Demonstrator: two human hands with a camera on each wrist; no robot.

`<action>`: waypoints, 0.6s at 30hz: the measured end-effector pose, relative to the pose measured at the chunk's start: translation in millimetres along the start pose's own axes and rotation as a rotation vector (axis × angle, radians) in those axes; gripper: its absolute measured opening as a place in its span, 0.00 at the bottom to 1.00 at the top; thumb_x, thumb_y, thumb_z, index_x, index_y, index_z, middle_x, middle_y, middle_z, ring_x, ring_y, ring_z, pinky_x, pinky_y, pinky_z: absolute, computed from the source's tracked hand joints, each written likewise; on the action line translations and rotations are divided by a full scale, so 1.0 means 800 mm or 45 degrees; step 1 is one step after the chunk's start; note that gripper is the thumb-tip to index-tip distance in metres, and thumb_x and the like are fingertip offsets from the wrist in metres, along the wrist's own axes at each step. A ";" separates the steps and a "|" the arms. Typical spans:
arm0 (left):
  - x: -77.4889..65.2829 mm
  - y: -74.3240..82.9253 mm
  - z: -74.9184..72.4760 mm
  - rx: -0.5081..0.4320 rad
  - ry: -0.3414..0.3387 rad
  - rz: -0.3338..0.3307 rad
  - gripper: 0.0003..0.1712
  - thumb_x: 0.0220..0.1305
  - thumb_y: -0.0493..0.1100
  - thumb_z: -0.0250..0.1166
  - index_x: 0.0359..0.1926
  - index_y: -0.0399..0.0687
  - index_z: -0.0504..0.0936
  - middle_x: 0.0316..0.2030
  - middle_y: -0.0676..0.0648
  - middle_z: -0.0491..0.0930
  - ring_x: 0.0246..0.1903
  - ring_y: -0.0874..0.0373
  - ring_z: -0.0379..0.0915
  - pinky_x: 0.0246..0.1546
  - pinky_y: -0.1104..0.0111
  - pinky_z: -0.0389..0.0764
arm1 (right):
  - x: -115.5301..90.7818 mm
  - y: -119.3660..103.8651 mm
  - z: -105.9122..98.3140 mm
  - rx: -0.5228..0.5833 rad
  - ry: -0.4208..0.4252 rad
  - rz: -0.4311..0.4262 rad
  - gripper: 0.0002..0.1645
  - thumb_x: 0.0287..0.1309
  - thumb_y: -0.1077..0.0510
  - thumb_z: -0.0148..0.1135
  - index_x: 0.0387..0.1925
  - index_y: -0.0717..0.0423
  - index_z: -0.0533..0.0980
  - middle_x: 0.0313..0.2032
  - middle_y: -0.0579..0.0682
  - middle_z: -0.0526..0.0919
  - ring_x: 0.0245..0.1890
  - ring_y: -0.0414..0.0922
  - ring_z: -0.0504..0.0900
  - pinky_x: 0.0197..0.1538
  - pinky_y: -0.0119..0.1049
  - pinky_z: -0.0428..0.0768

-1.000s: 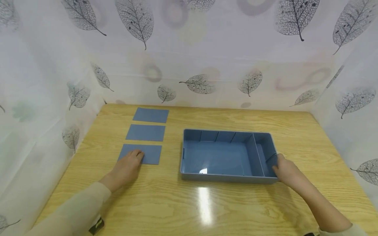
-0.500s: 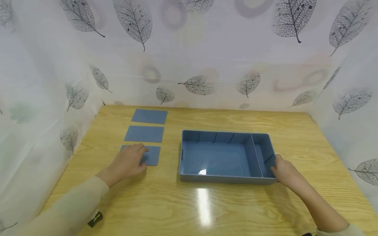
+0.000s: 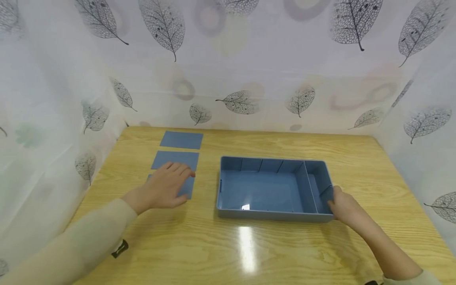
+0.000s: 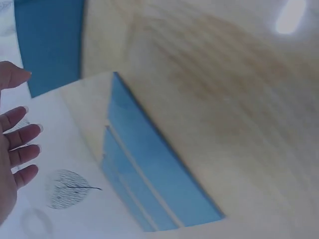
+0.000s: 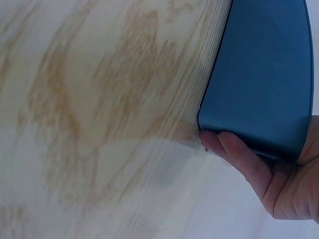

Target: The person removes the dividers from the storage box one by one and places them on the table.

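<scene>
My left hand hovers with spread, relaxed fingers over the nearest of three flat blue rectangular panels, hiding much of that near panel. It holds nothing, and in the left wrist view its fingers point away from the panels. Behind it lie the middle panel and the far panel, in a column. My right hand grips the right end of a shallow blue tray, thumb over the rim. In the right wrist view its fingers curl along the tray's outer end wall.
The tray has a wide left compartment and a narrow right one, split by a divider. It stands on a wooden table, right of the panels. A leaf-printed white curtain encloses the back and sides.
My left hand has lifted off the near panel, opened its fingers and shifted slightly right. The right hand keeps its grip on the tray, which has stayed in place.
</scene>
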State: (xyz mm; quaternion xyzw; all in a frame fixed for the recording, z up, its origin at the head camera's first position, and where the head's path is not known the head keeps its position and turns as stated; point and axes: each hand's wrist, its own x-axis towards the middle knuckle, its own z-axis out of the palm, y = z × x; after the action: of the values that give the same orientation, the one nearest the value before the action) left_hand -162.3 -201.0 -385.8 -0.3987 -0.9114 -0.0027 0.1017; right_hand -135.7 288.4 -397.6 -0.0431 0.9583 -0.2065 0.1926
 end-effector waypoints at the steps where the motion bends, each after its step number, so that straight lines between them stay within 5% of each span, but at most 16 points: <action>1: 0.004 0.001 -0.004 0.010 0.001 0.020 0.30 0.48 0.55 0.66 0.49 0.45 0.75 0.45 0.47 0.77 0.47 0.50 0.73 0.47 0.55 0.73 | 0.000 0.000 0.001 -0.001 0.003 -0.001 0.13 0.63 0.68 0.44 0.40 0.79 0.56 0.22 0.59 0.73 0.20 0.46 0.76 0.24 0.41 0.74; 18: 0.056 0.016 -0.036 0.110 0.020 0.256 0.33 0.49 0.61 0.66 0.50 0.44 0.74 0.44 0.48 0.76 0.46 0.51 0.73 0.49 0.58 0.73 | 0.002 0.006 0.002 0.003 -0.002 -0.013 0.14 0.63 0.68 0.44 0.42 0.79 0.56 0.20 0.56 0.71 0.18 0.45 0.73 0.22 0.38 0.71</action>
State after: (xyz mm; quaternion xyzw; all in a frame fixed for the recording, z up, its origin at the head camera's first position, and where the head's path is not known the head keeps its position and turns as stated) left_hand -177.7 -162.2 -350.2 -0.4833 -0.8653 0.0438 0.1256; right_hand -136.4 291.7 -401.7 -0.0481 0.9577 -0.2085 0.1925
